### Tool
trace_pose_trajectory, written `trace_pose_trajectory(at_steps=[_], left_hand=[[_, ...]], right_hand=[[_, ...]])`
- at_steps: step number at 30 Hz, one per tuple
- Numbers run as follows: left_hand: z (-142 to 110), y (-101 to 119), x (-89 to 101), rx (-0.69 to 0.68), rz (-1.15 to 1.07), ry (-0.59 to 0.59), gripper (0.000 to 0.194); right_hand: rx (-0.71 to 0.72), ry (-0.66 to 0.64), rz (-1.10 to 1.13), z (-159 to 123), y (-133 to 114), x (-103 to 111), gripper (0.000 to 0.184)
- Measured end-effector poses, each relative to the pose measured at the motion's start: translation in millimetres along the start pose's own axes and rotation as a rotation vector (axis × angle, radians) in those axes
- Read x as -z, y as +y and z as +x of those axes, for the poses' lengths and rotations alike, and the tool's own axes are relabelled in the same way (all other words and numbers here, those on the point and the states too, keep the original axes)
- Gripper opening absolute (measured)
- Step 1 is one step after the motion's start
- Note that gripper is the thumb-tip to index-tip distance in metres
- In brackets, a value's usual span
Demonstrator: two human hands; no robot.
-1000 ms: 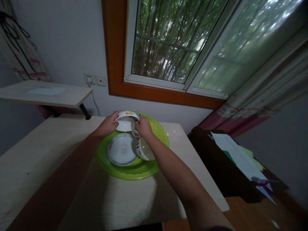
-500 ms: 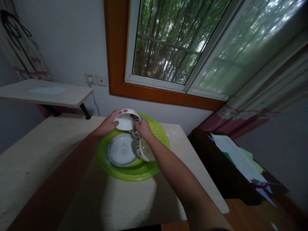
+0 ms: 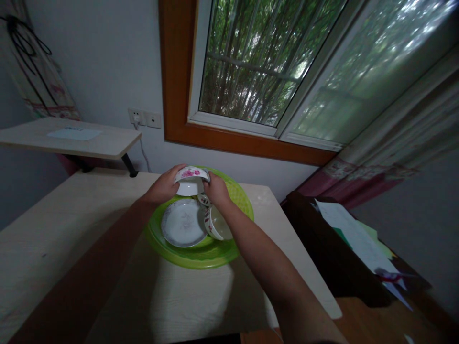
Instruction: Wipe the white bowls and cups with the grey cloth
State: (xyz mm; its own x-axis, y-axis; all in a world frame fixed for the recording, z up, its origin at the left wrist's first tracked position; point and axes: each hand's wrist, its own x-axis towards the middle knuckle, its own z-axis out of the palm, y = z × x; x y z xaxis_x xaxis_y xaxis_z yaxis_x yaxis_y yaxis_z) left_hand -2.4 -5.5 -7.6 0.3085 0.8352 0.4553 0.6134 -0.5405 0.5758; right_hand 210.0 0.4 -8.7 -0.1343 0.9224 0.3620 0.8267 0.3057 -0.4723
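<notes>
A white bowl [image 3: 191, 185] with pink flowers is tipped over the far part of a lime-green basin [image 3: 195, 262], its opening facing me. My left hand [image 3: 165, 185] grips the bowl's left side, thumb near the rim. Closed on its right side is my right hand [image 3: 217, 189]; whether it also holds something small is hidden. Below them in the basin lies a round white plate [image 3: 183, 223] with a grey patterned rim. Beside the plate, a second bowl [image 3: 218, 224] rests on its side, partly behind my right forearm. Another patterned dish [image 3: 203, 199] peeks out between them.
The basin stands on a pale wooden table [image 3: 193, 301]. On the left is a raised shelf [image 3: 114, 147] with a sheet of paper [image 3: 74, 133]. A window [image 3: 258, 62] and wall sockets [image 3: 144, 118] are behind. Papers [image 3: 353, 229] lie on dark furniture at right.
The held bowl has turned, so more of its pink flowers show along the top. Both hands still grip it and have shifted slightly. The plate and second bowl lie as before.
</notes>
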Motion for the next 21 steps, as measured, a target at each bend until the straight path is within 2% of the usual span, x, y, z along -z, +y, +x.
trace_pose_trajectory(at_steps=[4, 7, 10, 15, 21], left_hand=[[0, 4, 1.3, 0.069, -0.043, 0.056, 0.063], [-1, 3, 1.2, 0.134, -0.078, 0.047, 0.066], [-1, -3, -0.3, 0.149, -0.134, 0.014, 0.063], [1, -10, -2.3, 0.131, -0.18, 0.035, 0.062], [-1, -6, -1.6, 0.066, 0.008, -0.028, 0.059]], right_hand=[[-0.147, -0.011, 0.131, 6, 4, -8, 0.029], [-0.202, -0.031, 0.184, 8, 5, -12, 0.032], [-0.187, -0.034, 0.142, 8, 4, -13, 0.028], [-0.128, -0.019, 0.097, 4, 2, -11, 0.027], [-0.03, -0.016, -0.046, 0, 2, -1, 0.027]])
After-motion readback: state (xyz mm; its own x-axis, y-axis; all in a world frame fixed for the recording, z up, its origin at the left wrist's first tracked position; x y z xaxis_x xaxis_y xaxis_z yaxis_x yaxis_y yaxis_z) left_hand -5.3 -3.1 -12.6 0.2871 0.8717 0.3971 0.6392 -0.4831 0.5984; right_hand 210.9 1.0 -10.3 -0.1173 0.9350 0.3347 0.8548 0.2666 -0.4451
